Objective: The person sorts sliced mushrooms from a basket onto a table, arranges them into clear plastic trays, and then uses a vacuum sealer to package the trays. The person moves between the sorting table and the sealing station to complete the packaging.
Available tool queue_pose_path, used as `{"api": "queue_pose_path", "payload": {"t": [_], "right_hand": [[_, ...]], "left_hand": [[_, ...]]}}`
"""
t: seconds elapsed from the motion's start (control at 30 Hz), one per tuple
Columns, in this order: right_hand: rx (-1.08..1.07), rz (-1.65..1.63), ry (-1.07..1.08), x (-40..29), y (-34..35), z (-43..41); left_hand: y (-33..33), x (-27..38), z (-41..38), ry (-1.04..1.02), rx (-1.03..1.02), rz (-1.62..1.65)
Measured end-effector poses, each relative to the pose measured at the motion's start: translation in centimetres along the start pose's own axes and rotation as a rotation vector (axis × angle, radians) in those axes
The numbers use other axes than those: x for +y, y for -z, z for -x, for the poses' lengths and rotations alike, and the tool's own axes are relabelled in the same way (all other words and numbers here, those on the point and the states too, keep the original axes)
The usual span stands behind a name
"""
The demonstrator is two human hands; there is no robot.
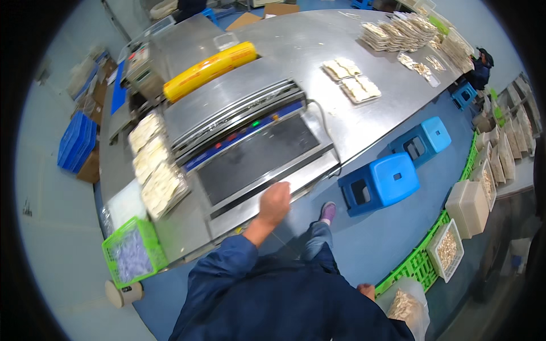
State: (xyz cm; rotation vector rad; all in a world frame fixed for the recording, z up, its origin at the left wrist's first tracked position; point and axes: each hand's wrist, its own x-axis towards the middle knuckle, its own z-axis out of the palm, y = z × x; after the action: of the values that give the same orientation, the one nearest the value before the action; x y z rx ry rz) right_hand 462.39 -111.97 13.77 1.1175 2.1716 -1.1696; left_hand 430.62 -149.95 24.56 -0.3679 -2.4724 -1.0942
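Observation:
My left hand (275, 203) is curled into a loose fist above the front metal edge of a tabletop film wrapping machine (260, 157), with nothing visible in it. The machine has a dark flat plate, a blue control strip with a lit green light, and metal rollers behind. My right hand (366, 291) hangs low at my side, mostly hidden by my dark blue jacket. Close to it are a green plastic pallet (405, 270) and a clear bag of pale dried pieces (403, 304). Wrapped trays of pale sliced food (160, 187) lie left of the machine.
A yellow film roll (209, 70) lies behind the machine. Two filled trays (360, 88) and stacked trays (396, 32) rest on the steel table (298, 38). Blue stools (394, 179) stand at the right. A green basket (155, 245) sits front left. Another person (482, 70) is far right.

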Motion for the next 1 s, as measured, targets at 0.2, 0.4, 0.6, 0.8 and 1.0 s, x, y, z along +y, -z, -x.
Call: {"api": "queue_pose_path", "payload": {"t": [0.2, 0.4, 0.6, 0.8, 1.0], "right_hand": [[0.057, -0.461, 0.395, -29.6, 12.2, -21.9], [0.077, -0.425, 0.646, -57.7, 15.4, -37.7], [-0.061, 0.017, 0.665, -67.4, 12.5, -48.1], [-0.316, -0.033, 0.570, -68.5, 11.7, -47.1], [-0.361, -0.104, 0.544, -65.9, 15.0, -38.8]], "left_hand": [[-7.8, 2.4, -12.8, 0.589, 0.128, 0.575], [-20.9, 1.4, -27.7, 0.964, -0.159, 0.843], [-28.7, -2.8, -33.6, 1.277, -0.090, 0.779], [-30.4, -3.6, -33.6, 1.217, -0.096, 0.823], [-28.1, -1.2, -30.4, 0.847, 0.052, 0.627]]}}
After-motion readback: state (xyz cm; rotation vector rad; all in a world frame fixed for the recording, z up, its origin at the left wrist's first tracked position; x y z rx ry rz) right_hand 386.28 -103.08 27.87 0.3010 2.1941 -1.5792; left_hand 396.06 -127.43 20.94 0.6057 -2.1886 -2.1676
